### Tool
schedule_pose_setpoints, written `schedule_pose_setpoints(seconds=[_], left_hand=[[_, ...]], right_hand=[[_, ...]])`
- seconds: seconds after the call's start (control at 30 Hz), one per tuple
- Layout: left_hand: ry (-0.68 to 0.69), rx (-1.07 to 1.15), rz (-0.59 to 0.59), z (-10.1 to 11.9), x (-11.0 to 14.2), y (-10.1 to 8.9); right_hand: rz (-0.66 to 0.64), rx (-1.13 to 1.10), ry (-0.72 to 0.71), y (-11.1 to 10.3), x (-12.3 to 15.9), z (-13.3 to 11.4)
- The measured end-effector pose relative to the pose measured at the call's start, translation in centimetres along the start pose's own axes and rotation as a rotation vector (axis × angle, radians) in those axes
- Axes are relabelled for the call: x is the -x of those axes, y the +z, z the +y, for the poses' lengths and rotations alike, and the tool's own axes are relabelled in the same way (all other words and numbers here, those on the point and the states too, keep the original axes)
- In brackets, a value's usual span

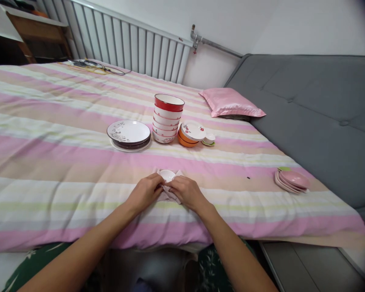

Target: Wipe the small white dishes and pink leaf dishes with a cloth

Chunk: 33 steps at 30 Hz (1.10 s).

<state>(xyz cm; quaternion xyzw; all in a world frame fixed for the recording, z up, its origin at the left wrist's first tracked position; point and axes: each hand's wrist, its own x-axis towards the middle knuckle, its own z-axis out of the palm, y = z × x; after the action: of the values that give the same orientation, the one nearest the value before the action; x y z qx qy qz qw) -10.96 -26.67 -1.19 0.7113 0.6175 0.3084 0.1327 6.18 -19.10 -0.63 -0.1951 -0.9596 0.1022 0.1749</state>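
A small white bowl [167,174] rests on a pale pink cloth [169,196] near the front edge of the bed. My left hand [147,189] closes on the cloth at the bowl's left side, fingers bent inward. From the right, my right hand [186,190] pinches the cloth against the near rim of the bowl. The fingertips of both hands almost meet in front of it. Folds of cloth stick out around the bowl, and its lower part is hidden by the cloth and fingers.
Beyond my hands stand stacked plates [129,132], a tall stack of red-rimmed bowls [168,119], orange bowls topped by flowered dishes [192,132], and small cups [209,138]. Pink dishes [293,180] lie at the right. A pink pillow [232,102] and cables [94,66] lie farther back.
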Motion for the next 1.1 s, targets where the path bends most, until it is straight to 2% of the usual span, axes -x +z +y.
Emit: schedule_pose_setpoints(seconds=[0.23,0.4,0.6,0.83,1.1], left_hand=[[-0.002,-0.01,-0.007,-0.1,0.2,0.1],[-0.002,-0.016,-0.017,-0.1,0.2,0.1],[-0.002,-0.025,-0.014,0.1,0.1,-0.1],[-0.004,-0.03,-0.009,0.1,0.1,-0.2],[0.0,-0.026,-0.016,0.1,0.1,-0.2]], right_hand=[[-0.037,-0.027,0.019,-0.5,0.0,-0.1],[-0.106,0.05,0.039,-1.1,-0.1,0.4],[-0.044,0.095,0.034,-0.9,0.3,1.2],[0.077,-0.058,0.006,-1.1,0.5,1.2],[0.0,-0.225,0.04,-0.8,0.6,0.1]])
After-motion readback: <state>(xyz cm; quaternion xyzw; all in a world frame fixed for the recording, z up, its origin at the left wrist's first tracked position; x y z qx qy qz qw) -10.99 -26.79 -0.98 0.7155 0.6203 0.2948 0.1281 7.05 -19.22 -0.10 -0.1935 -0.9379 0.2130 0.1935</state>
